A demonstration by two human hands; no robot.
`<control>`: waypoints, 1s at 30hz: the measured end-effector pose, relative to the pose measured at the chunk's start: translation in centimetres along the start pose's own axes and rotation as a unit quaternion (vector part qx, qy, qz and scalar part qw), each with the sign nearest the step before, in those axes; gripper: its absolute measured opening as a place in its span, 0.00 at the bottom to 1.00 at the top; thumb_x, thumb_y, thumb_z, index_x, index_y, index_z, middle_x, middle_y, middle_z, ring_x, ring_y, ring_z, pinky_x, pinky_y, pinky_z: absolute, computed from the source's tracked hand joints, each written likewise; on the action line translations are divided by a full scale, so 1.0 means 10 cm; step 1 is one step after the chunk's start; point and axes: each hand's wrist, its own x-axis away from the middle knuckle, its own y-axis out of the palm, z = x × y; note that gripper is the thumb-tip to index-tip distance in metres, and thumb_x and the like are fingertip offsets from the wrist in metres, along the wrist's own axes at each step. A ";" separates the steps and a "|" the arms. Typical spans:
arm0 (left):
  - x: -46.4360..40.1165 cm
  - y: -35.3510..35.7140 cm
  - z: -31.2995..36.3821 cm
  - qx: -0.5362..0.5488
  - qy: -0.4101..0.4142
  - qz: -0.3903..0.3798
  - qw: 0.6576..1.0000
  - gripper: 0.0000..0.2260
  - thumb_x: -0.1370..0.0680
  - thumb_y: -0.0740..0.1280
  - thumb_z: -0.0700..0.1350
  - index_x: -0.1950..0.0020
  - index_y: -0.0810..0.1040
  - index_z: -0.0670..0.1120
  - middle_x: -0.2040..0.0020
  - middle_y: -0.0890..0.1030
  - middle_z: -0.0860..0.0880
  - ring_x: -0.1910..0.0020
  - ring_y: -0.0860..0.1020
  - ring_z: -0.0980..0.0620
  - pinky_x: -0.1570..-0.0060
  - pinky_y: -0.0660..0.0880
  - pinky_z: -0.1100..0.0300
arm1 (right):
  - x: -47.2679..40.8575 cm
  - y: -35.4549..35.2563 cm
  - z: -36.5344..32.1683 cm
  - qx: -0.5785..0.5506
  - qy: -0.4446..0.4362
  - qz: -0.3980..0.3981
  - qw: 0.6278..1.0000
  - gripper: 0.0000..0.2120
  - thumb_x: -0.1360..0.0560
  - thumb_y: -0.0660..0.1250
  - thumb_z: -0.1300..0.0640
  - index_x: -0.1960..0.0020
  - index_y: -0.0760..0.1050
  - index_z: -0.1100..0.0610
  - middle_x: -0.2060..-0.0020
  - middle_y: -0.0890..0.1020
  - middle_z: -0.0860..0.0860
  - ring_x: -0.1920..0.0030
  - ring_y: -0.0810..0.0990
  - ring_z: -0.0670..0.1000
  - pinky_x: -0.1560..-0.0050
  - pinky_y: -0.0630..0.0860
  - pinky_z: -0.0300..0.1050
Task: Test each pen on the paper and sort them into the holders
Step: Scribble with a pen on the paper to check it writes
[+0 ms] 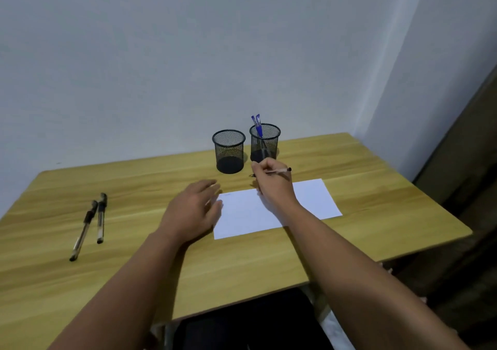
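A white sheet of paper (pixel 309 202) lies on the wooden table (pixel 363 228). My right hand (pixel 271 181) grips a black pen (pixel 281 171) above the paper's far edge, just in front of the right mesh holder (pixel 265 142). That holder contains two blue pens (pixel 256 125). The left mesh holder (pixel 229 150) looks empty. My left hand (pixel 195 210) rests flat, fingers apart, on the paper's left edge. Two black pens (pixel 92 220) lie side by side at the table's left.
A pale wall stands right behind the table. The table's right edge falls off to a dark floor and a dark panel (pixel 468 134). Bare wood stretches between the loose pens and my left hand.
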 end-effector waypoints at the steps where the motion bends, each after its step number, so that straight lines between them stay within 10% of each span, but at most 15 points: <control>1: 0.04 0.02 0.04 0.014 0.006 -0.020 1.000 0.23 0.20 0.62 0.58 0.28 0.76 0.50 0.27 0.74 0.53 0.27 0.71 0.52 0.38 0.74 0.55 | 0.01 0.01 0.04 0.009 -0.002 -0.006 1.000 0.19 0.20 0.70 0.45 0.59 0.75 0.59 0.68 0.76 0.60 0.65 0.75 0.56 0.65 0.73 0.50; 13: 0.12 0.16 0.00 0.035 0.003 -0.061 0.998 0.32 0.23 0.57 0.65 0.25 0.73 0.48 0.22 0.70 0.51 0.21 0.64 0.52 0.24 0.62 0.51 | 0.01 -0.02 0.15 0.046 -0.006 -0.049 0.998 0.26 0.22 0.75 0.42 0.66 0.72 0.60 0.70 0.74 0.63 0.65 0.75 0.56 0.60 0.76 0.54; 19: 0.11 0.20 -0.01 0.014 0.000 -0.049 0.999 0.32 0.22 0.57 0.65 0.23 0.70 0.49 0.21 0.67 0.53 0.21 0.62 0.54 0.23 0.51 0.56 | 0.06 -0.05 0.17 0.022 0.003 -0.044 0.999 0.21 0.18 0.73 0.57 0.60 0.68 0.70 0.69 0.74 0.67 0.68 0.75 0.59 0.63 0.73 0.52; 30: 0.11 0.20 -0.04 0.029 -0.005 -0.059 0.998 0.32 0.22 0.58 0.65 0.22 0.70 0.49 0.21 0.66 0.54 0.20 0.60 0.56 0.21 0.55 0.53 | 0.05 -0.03 0.19 0.045 -0.016 -0.057 0.997 0.19 0.19 0.73 0.58 0.61 0.72 0.70 0.65 0.77 0.74 0.69 0.76 0.59 0.64 0.73 0.52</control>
